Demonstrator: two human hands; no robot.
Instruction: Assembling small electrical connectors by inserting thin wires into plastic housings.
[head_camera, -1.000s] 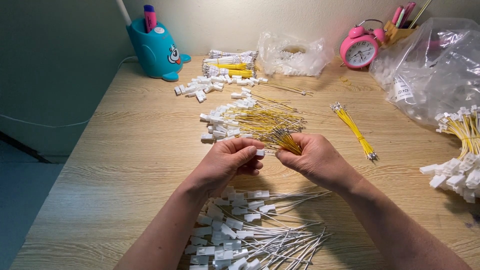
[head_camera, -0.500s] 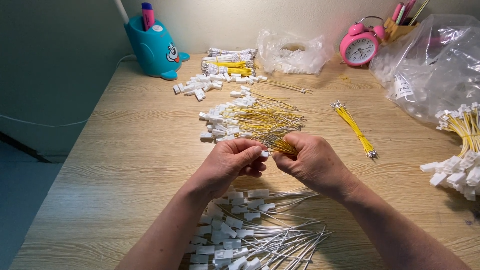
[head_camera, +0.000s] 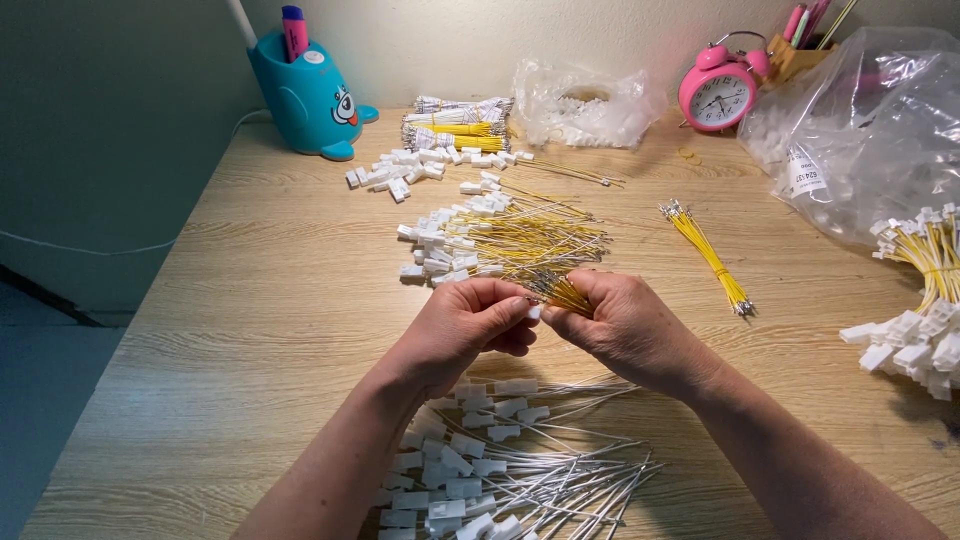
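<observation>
Head camera, frame centre: wooden table; right hand pinches shut on a yellow wire bundle; left hand closes fingertips on a small white connector. Best aligned squarely before pushing, I judge.

Left side: you are looking at bare tabletop running from the near edge up toward the blue pen holder; a hand is passing freely there.
Ahead of your hands: the pile of yellow wires with white connectors is lying just beyond your fingers, blocking a straight reach.
Near edge: the heap of white wires is filling the space under your wrists.
Right: an open lane is running between the yellow wire bundle and the clear plastic bag.
Far right: the connector cluster is crowding the edge.
</observation>
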